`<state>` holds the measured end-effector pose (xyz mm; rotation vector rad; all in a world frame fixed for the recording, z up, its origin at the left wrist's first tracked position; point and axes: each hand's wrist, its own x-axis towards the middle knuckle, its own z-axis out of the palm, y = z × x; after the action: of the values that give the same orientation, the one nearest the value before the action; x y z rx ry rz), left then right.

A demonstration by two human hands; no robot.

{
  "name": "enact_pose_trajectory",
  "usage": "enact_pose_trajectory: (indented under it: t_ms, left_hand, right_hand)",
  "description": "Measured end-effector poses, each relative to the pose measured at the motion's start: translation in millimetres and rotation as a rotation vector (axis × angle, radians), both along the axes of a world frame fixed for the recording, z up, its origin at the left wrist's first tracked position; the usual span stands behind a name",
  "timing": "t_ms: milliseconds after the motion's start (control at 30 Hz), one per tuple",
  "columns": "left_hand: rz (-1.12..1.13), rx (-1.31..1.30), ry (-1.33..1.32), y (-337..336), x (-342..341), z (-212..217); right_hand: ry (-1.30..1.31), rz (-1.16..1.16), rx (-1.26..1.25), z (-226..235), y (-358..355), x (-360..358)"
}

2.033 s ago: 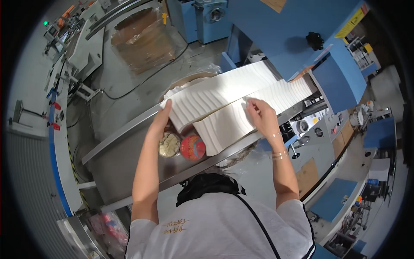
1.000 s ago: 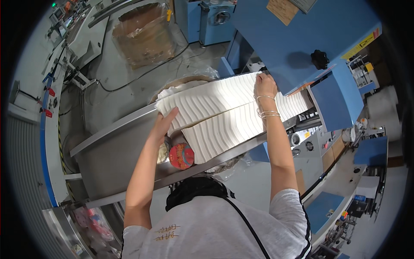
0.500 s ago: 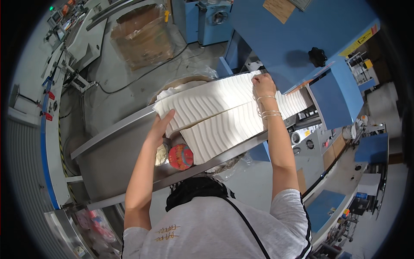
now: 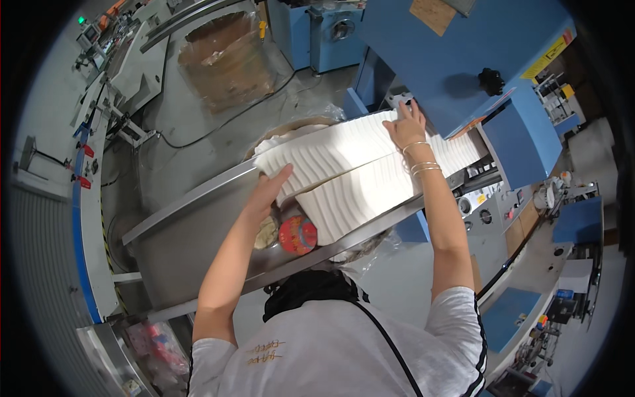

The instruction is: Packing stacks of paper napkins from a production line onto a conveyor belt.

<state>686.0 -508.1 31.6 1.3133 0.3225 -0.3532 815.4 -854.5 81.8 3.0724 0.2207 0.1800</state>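
Observation:
Two long rows of white, soft-looking ridged pieces lie side by side on a slanting steel trough. At the far row's left end, my left hand grips its edge; the thumb lies along the end, and the other fingers are partly hidden. Farther right, my right hand rests on the far row close to the blue machine, fingers spread apart. A round red lid or tin sits against the near row's left end. Beside it, below my left forearm, is a small round container with pale contents.
The machine's blue side housing stands right of the trough. Behind the trough is a round bin holding white material. A plastic-lined carton stands on the floor farther back, and a cable runs past it.
My right hand has gone from curled fingers to spread ones, at the same end of the far row. My left hand stays at the left end. The whole view has shifted slightly.

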Motion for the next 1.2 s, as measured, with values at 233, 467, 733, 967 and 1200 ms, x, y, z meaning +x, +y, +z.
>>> enact_pose_trajectory:
  t_ms: [233,467,733,967,1200]
  left_hand:
    - [0.064,-0.149,0.054,15.7,3.0,7.8]
    - [0.129,-0.149,0.082,106.3,-39.7,12.4]
    - [0.183,0.041,0.112,276.7,-126.4,19.0]
    - [0.136,0.157,0.147,440.3,-224.2,17.7]
    - [0.096,0.347,0.199,435.8,-261.7,34.2]
  right_hand:
    - [-0.154,-0.002,0.112,-11.5,44.8,-6.4]
    - [-0.207,0.035,0.160,-16.2,151.0,-39.7]
    - [-0.132,0.100,0.219,-17.1,312.1,-118.4]
    - [0.054,0.194,0.470,-10.4,452.7,-240.0]
    - [0.279,0.006,0.683,0.0,423.3,-322.5]
